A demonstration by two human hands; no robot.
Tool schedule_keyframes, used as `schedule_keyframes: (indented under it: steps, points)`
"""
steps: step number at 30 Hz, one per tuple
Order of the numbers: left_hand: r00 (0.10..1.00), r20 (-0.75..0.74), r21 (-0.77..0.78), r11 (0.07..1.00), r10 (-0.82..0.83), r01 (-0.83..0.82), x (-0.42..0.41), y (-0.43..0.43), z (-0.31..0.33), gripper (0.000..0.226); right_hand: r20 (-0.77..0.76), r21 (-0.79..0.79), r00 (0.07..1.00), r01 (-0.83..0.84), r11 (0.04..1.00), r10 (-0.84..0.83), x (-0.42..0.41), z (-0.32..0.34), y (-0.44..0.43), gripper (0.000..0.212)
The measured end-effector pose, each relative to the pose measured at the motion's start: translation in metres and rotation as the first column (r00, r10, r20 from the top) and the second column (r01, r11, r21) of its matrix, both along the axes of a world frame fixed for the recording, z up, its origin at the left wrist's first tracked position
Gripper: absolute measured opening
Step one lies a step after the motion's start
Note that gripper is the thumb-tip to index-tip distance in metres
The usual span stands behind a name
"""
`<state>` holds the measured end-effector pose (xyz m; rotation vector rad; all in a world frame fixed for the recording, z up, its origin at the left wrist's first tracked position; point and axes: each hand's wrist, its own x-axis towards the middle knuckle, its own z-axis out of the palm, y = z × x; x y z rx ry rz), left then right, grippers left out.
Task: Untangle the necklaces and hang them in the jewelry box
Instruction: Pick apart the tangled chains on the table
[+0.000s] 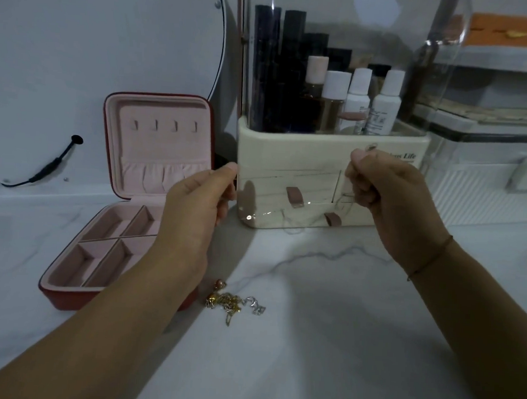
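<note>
Hanging from the pinched thumb and forefinger of the right hand (389, 191), right of centre, a very fine pale necklace (285, 223) drops in a slack loop in front of the cream organizer (290, 151), its small ring end showing just above the fingertips. The remaining necklaces (234, 304) lie in a knotted heap of gold and silver links with a rosy bead, on the white veined marble counter (324, 342) at lower centre. Just left of them sits the jewelry box (65, 298), square with rounded corners, red outside and lined in soft pink velvet; its lid stands upright, showing four small hooks (165, 125) above a gathered pocket, and its base is split into oblong compartments. The left hand (194, 207) is raised at centre, over the box's right edge, knuckles toward the camera, fingers curled and thumb laid on the forefinger; whether it pinches the fine chain cannot be told. Both forearms reach up from the bottom corners, and a thin cord bracelet (431, 259) circles the right wrist. Inside the organizer's clear hood stand white-capped bottles (385, 102) and dark tubes. A round mirror (111, 36) fills the upper left, with a black cable (51, 164) at its lower rim.
</note>
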<state>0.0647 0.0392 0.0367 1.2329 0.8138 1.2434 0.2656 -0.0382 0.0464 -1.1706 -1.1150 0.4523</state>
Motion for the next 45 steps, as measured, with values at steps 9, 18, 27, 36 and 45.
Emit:
schedule_keyframes:
  steps: [9, 18, 27, 36, 45]
  points:
    - [0.998, -0.040, 0.010, 0.999, 0.045, -0.045, -0.002, 0.002, -0.001, 0.033, 0.140, -0.012, 0.985, 0.099, 0.995, -0.096, -0.001, -0.003, 0.002, 0.014]
    - [0.957, -0.274, 0.121, 0.983, -0.100, 0.137, 0.001, -0.008, -0.007, 0.030, -0.412, 0.105, 0.867, -0.261, 0.960, 0.280, 0.002, 0.006, 0.003, 0.031]
    - [0.902, -0.213, 0.074, 0.914, -0.376, 0.398, 0.016, -0.021, -0.011, 0.028, -0.253, -0.015, 0.809, -0.552, 0.834, 0.531, -0.010, -0.006, 0.000, 0.014]
    - [0.890, -0.156, -0.083, 0.904, -0.428, 0.420, 0.012, -0.019, -0.015, 0.009, -0.080, -0.166, 0.905, -0.425, 0.890, 0.417, -0.018, -0.010, 0.002, 0.013]
    - [0.882, -0.114, -0.131, 0.887, -0.457, 0.442, 0.015, -0.021, -0.016, 0.011, -0.041, -0.125, 0.939, -0.345, 0.930, 0.342, -0.017, -0.008, 0.000, 0.018]
